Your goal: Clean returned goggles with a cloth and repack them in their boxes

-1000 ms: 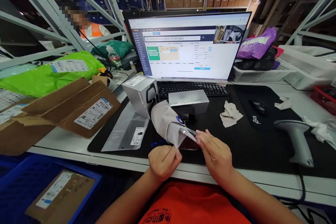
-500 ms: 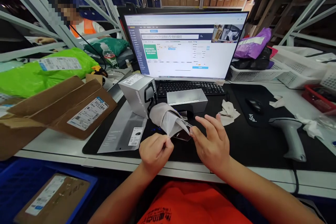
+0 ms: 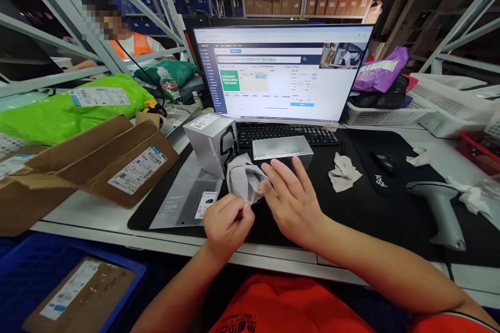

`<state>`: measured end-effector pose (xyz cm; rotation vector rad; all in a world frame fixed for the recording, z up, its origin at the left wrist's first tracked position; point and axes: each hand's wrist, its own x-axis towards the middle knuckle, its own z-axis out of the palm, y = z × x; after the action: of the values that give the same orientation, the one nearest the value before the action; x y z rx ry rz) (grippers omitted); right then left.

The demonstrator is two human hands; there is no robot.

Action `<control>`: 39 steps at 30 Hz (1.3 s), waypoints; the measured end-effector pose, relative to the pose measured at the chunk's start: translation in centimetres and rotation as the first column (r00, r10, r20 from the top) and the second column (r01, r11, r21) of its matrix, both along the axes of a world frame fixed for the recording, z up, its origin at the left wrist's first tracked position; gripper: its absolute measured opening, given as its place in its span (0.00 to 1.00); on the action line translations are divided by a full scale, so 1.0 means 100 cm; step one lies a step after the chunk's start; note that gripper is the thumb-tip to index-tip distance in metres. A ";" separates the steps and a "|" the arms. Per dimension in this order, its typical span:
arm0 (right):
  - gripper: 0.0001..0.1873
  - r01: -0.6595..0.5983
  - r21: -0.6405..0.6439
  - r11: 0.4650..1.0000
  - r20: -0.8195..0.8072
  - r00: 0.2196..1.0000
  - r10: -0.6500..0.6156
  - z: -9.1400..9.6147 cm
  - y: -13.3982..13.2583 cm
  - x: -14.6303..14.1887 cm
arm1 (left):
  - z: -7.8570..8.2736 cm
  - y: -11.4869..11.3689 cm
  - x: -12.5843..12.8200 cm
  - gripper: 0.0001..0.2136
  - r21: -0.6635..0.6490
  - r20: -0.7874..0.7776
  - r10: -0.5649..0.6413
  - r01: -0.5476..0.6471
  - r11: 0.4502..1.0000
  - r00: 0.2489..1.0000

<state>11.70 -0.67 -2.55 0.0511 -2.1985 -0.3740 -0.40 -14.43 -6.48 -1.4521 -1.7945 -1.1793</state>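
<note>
A pale grey wrapped bundle (image 3: 242, 179), with thin soft wrapping folded around it, lies between my hands; its contents are hidden. My left hand (image 3: 228, 221) is closed, pinching the near edge of the wrapping. My right hand (image 3: 292, 200) pinches the wrapping's right side between thumb and index finger, its other fingers stretched out. Just behind the bundle stands a silver box (image 3: 209, 143) with a white label on top and a black looped design. Beside it sits an open silver tray (image 3: 282, 148). A translucent grey sleeve (image 3: 177, 203) with a label lies flat left of my left hand.
An open cardboard carton (image 3: 128, 177) and a green parcel bag (image 3: 78, 106) lie left. A keyboard (image 3: 289, 134) and monitor (image 3: 273, 83) stand behind; crumpled paper (image 3: 344, 172), a mouse (image 3: 383, 161) and a barcode scanner (image 3: 439, 213) are right. A co-worker in an orange vest (image 3: 140, 44) is far left.
My right hand has moved left, closer to my left hand, and its fingers now lie over the bundle. The stretched film corner is folded in. The view has shifted slightly.
</note>
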 end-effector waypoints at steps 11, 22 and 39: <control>0.12 -0.072 0.156 0.985 0.014 0.997 0.071 -0.014 0.008 0.011 | 0.068 0.002 -0.034 0.12 -0.276 0.161 0.076 -0.029 0.961 0.984; 0.14 -0.056 0.133 0.990 0.003 0.998 0.056 -0.024 0.010 0.009 | 0.131 0.045 -0.024 0.09 -0.922 -0.195 -0.045 -0.167 0.350 0.980; 0.16 -0.189 -0.260 0.947 -0.035 0.982 0.186 0.000 0.068 -0.008 | 0.117 0.091 0.011 0.09 -0.624 -0.256 -0.254 0.041 0.780 0.933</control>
<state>10.89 6.08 -2.54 0.1119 -2.1926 0.0256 0.72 -5.34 5.21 -2.0450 -1.9277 -0.3571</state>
